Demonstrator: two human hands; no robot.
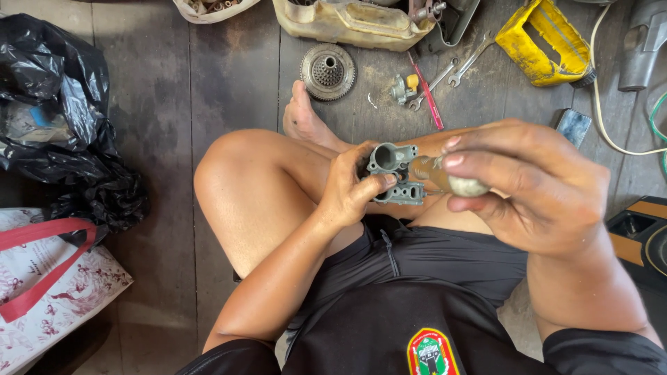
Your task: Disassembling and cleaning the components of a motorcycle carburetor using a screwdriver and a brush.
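Gripping a grey metal carburetor body (pixel 393 173) at frame centre, the left hand (pixel 351 189) has its fingers wrapped round the casting, thumb pressed on the lower flange. Right hand (pixel 528 182) pinches a brass-coloured cylindrical part (pixel 445 178) between fingertips, its end touching the casting's side. Person seated cross-legged on a dark plank floor (pixel 174 90); work held above the lap.

Judgement: a fitting step, part meeting the body. Next move likely calls for straight alignment and a steady left hold.

Room: open floor left of the knee. Upper frame crowded with a toothed clutch gear (pixel 327 71), spanners (pixel 451 73), red-handled tool (pixel 429 94), yellow housing (pixel 543 42). Black plastic bag (pixel 62 118) at left edge.
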